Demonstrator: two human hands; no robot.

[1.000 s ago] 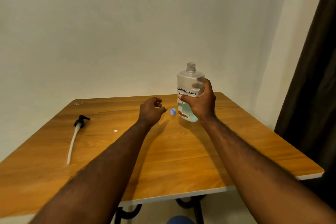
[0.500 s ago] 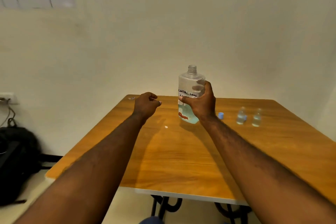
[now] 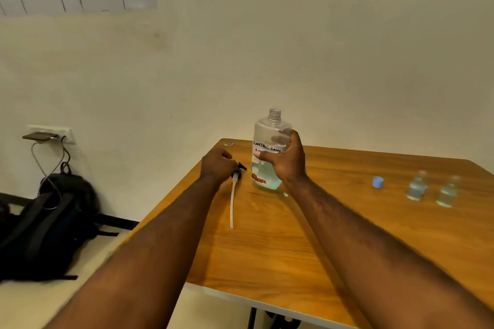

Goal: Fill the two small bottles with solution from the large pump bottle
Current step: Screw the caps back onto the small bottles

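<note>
Your table (image 3: 347, 235) is smooth wood-grain with a soft sheen. At frame centre the large bottle (image 3: 270, 136) is clear, glossy plastic with a white paper-like label. Just left of it the pump (image 3: 232, 205) has a black plastic head and a matt white tube. At right, the blue cap (image 3: 377, 182) looks like matt plastic; the small bottles (image 3: 416, 188) are clear and shiny, too blurred to tell glass from plastic. At lower left the backpack (image 3: 48, 222) is dark matt cloth.
</note>
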